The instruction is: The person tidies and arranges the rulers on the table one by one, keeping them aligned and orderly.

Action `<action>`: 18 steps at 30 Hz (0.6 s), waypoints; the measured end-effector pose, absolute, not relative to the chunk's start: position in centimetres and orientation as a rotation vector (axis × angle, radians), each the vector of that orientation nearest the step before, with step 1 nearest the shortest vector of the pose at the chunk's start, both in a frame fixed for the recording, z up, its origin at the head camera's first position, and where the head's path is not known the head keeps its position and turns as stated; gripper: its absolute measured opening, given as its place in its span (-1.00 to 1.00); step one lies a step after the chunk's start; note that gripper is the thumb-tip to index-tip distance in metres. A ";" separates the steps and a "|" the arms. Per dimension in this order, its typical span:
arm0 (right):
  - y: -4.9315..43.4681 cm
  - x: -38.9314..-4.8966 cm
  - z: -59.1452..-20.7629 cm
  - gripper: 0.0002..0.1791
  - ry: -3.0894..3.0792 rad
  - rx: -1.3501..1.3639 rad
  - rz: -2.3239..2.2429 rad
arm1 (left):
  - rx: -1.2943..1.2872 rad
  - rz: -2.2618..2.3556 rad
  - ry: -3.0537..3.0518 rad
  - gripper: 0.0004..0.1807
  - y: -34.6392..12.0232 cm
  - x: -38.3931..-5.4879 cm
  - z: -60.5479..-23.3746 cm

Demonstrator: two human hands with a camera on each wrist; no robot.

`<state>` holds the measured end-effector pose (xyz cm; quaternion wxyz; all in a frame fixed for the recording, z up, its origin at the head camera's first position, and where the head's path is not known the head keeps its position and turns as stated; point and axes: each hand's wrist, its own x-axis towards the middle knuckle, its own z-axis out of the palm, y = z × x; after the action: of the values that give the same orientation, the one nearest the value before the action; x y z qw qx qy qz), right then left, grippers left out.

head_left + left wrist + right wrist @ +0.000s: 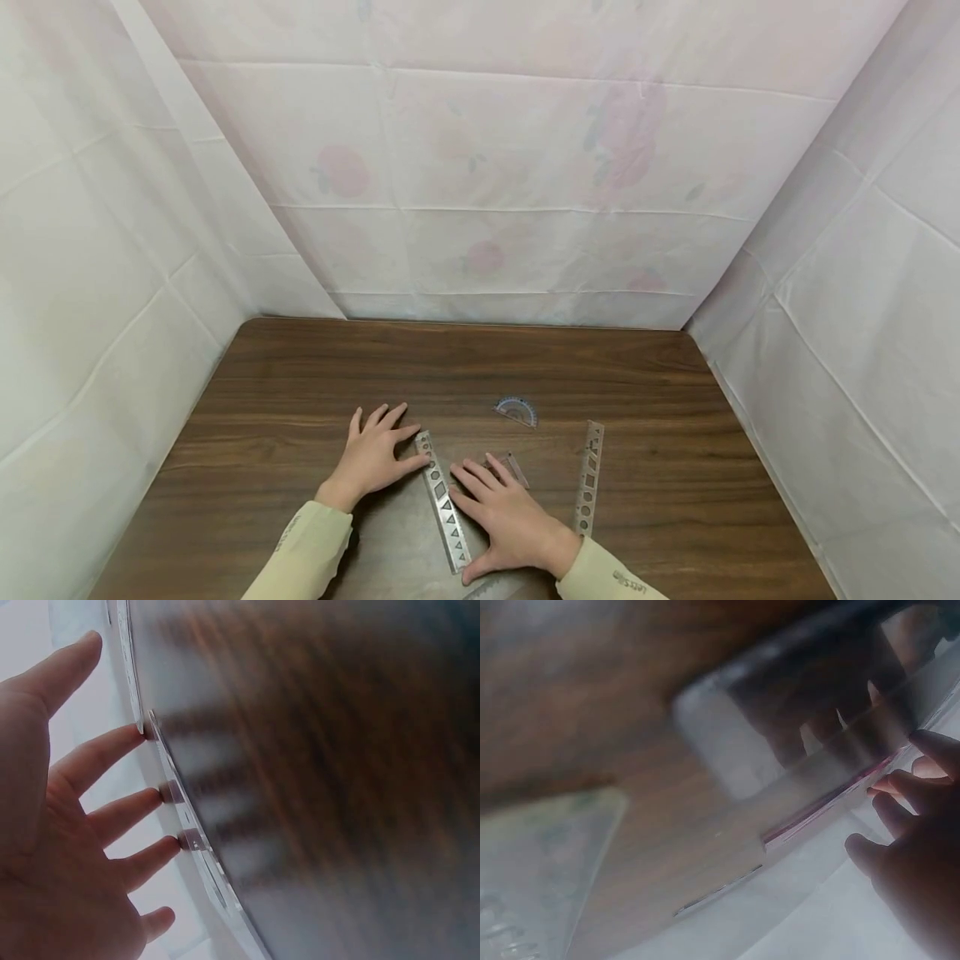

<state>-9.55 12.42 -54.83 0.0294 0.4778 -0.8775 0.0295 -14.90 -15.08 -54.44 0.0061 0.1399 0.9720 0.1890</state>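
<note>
Table: brown wood grain (322,362), its far edge against the cloth wall (480,179); I cannot see its near edge.
Middle ruler: a clear strip with cut-out shapes (444,497), slanting between the two hands, one end aimed toward the table's far edge and the other toward the near side.
Left hand: palm down (372,460), fingers spread and apart, clamped on nothing; thumb tip at the ruler's left edge, likely to steady it lightly.
Right hand: also spread (513,521), fingers apart, thumb by the ruler's near end. Whether it presses there, I cannot tell. This placing seems to bracket the strip from its other side.
Set square: clear, partly hidden (517,469), just beyond the right fingertips.
Protractor: flat (517,407), nearer the far edge than the set square, well apart from both hands, so out of their way.
Second ruler: similar cut-outs (588,489), toward the table's right edge, near end close to the right sleeve (607,575).
</note>
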 end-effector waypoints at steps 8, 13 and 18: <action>12.1 -9.7 -55.0 0.22 -2.681 1.474 0.050 | 0.453 0.589 3.045 -0.35 -15.0 -14.8 -54.5; 11.9 -9.6 -54.9 0.19 -2.652 1.483 0.017 | 0.450 0.630 3.031 -0.36 -15.0 -14.8 -54.6; 11.8 -9.6 -54.7 0.11 -2.605 1.508 -0.007 | 0.445 0.745 3.009 -0.37 -15.1 -14.9 -54.5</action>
<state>-9.60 11.75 -54.73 0.0658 0.4998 -0.8636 -0.0023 -14.88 -15.14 -54.52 0.0050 0.1421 0.9608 0.2380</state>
